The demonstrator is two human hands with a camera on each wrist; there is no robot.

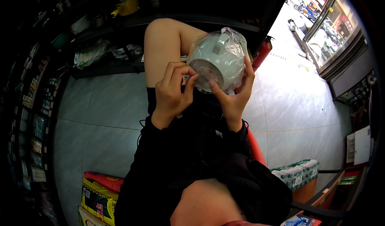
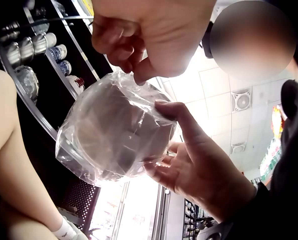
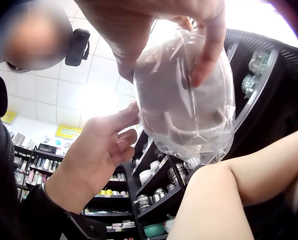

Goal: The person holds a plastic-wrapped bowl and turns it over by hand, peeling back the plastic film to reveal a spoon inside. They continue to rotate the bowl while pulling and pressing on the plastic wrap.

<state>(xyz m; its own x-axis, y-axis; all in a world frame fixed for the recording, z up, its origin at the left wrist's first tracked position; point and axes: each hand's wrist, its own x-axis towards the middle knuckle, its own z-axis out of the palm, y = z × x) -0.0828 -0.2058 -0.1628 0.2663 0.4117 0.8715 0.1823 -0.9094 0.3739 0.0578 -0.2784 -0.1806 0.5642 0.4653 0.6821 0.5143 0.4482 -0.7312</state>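
A pale bowl (image 1: 202, 53) with a handle-like loop on its side is wrapped in clear plastic film (image 2: 81, 160). Its base faces the person, and a round barcode label (image 1: 206, 78) shows there. My right hand (image 1: 237, 99) grips the bowl from the right, thumb on the base and fingers spread up the side. At the base's left edge, my left hand (image 1: 174, 89) has its thumb and forefinger tips brought together on the film, the other fingers curled. In the left wrist view that pinch sits right at the crinkled film over the base.
The bowl is held above the person's bare knee (image 1: 162, 37). Dark shelves (image 1: 76, 71) with kitchenware stand ahead and at left. A red fire extinguisher (image 1: 262, 51) stands near the bright doorway. Wrapped paper rolls (image 1: 298, 174) are at right, yellow packages (image 1: 96, 198) at lower left.
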